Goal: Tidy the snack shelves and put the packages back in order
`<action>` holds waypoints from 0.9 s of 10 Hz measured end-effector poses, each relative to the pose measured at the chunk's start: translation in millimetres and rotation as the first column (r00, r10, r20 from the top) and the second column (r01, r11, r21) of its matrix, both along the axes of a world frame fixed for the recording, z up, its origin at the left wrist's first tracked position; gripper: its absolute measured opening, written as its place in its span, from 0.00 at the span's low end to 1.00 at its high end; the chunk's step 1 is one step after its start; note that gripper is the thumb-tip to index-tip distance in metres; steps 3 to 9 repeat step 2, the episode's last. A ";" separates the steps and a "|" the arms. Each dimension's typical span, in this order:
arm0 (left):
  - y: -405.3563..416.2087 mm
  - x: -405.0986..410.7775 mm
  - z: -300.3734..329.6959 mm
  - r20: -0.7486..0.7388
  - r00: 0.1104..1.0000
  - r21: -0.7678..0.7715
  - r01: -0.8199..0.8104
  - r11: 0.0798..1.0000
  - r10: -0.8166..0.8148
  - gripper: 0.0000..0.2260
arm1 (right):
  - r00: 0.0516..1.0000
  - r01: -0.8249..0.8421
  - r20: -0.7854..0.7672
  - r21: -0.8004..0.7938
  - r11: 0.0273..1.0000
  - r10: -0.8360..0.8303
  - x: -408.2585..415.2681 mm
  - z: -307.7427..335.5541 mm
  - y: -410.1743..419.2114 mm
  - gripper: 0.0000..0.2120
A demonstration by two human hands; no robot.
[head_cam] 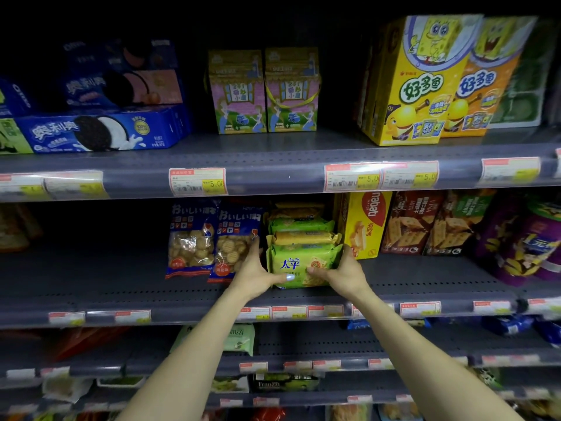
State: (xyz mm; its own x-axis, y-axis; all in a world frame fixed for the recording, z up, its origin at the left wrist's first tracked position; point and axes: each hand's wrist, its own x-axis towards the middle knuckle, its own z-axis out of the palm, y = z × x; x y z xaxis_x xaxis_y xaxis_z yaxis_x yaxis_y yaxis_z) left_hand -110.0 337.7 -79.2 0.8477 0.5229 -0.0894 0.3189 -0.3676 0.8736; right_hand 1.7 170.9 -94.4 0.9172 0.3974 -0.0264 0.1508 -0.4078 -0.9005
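Both hands clasp one green cracker pack (299,265) on the middle shelf (121,287): the left hand (258,270) curls on its 9 o'clock side with the thumb across the front, the right hand (343,270) on its 3 o'clock side. This pack is the lowest and frontmost of a leaning stack (300,229). At 9 o'clock stand two biscuit bags (212,241), at 3 o'clock a yellow wafer box (362,223). I judge she is squaring the stack; next it needs an even push toward 12 o'clock.
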 end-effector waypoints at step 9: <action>-1.4 -25.4 18.6 -0.041 0.996 0.099 0.085 0.991 -0.082 0.47 | 0.982 0.102 0.166 -0.067 0.992 -0.090 -25.4 20.7 -2.7 0.48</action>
